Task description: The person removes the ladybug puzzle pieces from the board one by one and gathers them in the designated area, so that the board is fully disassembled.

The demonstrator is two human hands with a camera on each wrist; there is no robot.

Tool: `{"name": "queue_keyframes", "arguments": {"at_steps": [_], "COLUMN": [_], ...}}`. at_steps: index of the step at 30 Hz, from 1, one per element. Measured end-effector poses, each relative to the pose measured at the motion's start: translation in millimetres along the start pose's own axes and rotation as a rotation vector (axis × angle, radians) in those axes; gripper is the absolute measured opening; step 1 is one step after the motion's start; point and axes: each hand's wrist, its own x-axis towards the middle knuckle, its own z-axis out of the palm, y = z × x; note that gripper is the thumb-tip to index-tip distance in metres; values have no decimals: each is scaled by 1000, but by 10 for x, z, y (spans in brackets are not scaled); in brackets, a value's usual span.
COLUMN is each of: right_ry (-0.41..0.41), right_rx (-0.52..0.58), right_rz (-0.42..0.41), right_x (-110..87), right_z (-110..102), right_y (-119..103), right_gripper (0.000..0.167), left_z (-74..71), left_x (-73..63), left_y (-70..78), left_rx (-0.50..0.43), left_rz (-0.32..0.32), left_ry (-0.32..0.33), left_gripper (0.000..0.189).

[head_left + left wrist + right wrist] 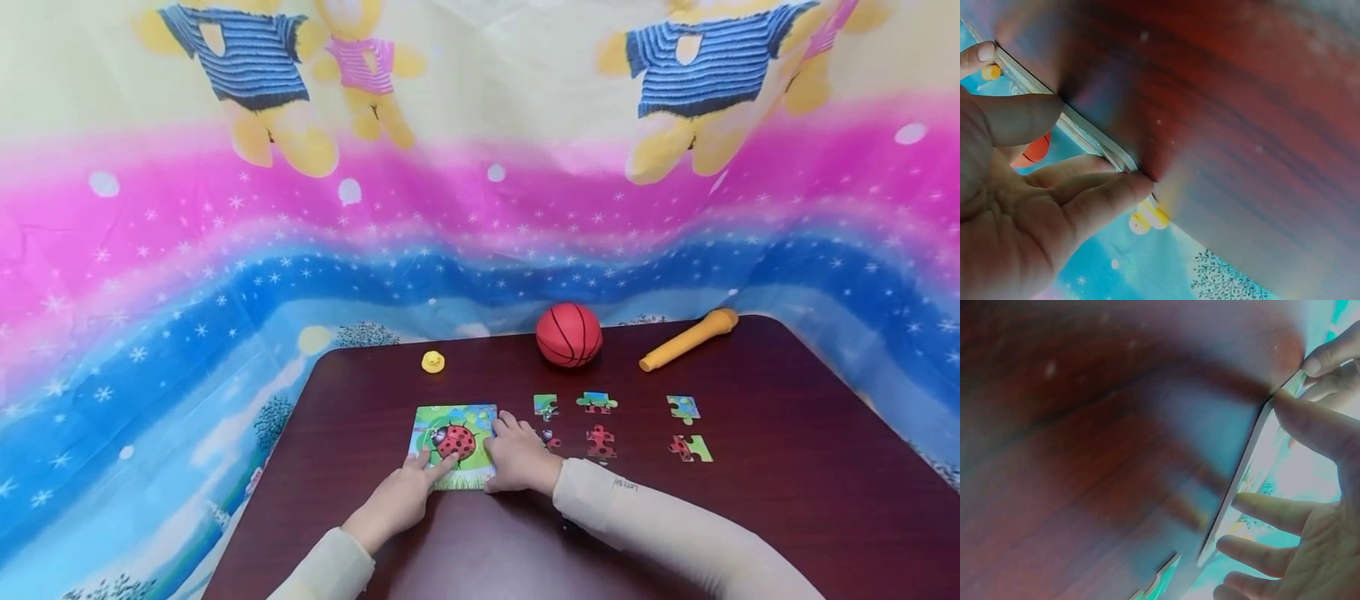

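A square ladybug picture board (450, 417), probably a puzzle, lies flat on the table. My left hand (397, 496) touches its left and near side with extended fingers, the thumb reaching over the lower part of the picture. At the opposite side, my right hand (521, 457) rests against the right edge, its fingers spread and the thumb at the near corner. Seen low in both wrist views, the fingertips of the left hand (1029, 200) and the right hand (1310, 519) meet the board's thin edge. Beside the right hand is a ladybug puzzle piece (551, 438), partly hidden by it.
More puzzle pieces lie to the right, among them a red spotted one (602, 442) and a green-edged one (700, 448). Along the back of the dark table (787, 400) stand a yellow duck (432, 362), a red ball (569, 335) and a yellow toy microphone (686, 340). A printed curtain hangs behind.
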Motion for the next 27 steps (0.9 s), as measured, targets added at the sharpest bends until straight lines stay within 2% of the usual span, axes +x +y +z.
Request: {"name": "queue_keyframes", "arguments": {"at_steps": [5, 8, 15, 24, 27], "right_ry": [52, 62, 54, 72, 78], "right_rx": [-30, -28, 8, 37, 96], "right_rz": [-20, -16, 2, 6, 20], "right_x": [11, 13, 16, -7, -13], "right_z": [-5, -13, 31, 51, 32], "right_y": [-54, -70, -61, -44, -36], "right_gripper": [36, 31, 40, 40, 37], "left_z": [-19, -24, -28, -73, -77], "left_x": [1, 2, -12, -32, -23], "left_y": [19, 23, 57, 97, 95], "left_rx": [14, 24, 56, 62, 62], "left_rz": [3, 6, -3, -25, -26], "left_ry": [-15, -15, -17, -22, -27], "left_gripper": [58, 56, 57, 57, 57]}}
